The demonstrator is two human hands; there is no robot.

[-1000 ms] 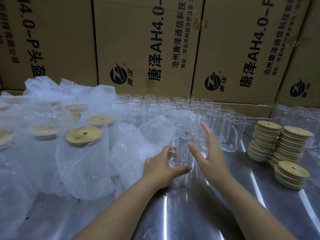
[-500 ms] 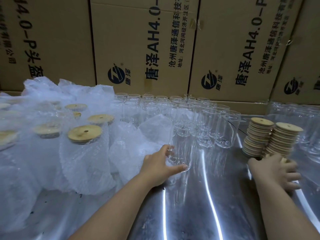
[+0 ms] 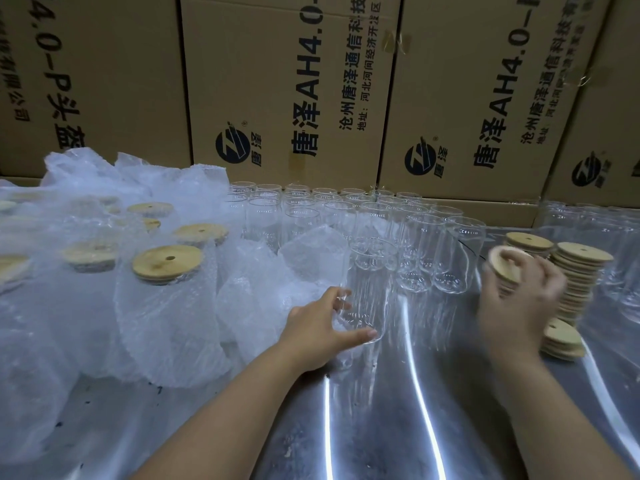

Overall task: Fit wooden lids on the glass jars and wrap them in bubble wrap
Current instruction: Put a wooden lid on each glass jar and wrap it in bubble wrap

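Our left hand (image 3: 317, 323) grips a clear, upright glass jar (image 3: 370, 285) on the shiny metal bench (image 3: 381, 427). Our right hand (image 3: 519, 299) pinches a round wooden lid (image 3: 506, 265) beside the lid stacks (image 3: 575, 282).

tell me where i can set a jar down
Bare table runs from the near edge up between the left hand and right hand with its lid, to the gap between the held jar and lid stacks. Crowded: bubble wrap left, empty jars behind.

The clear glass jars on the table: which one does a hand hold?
The clear glass jar standing alone in front of the rows; the left hand grips its lower part.
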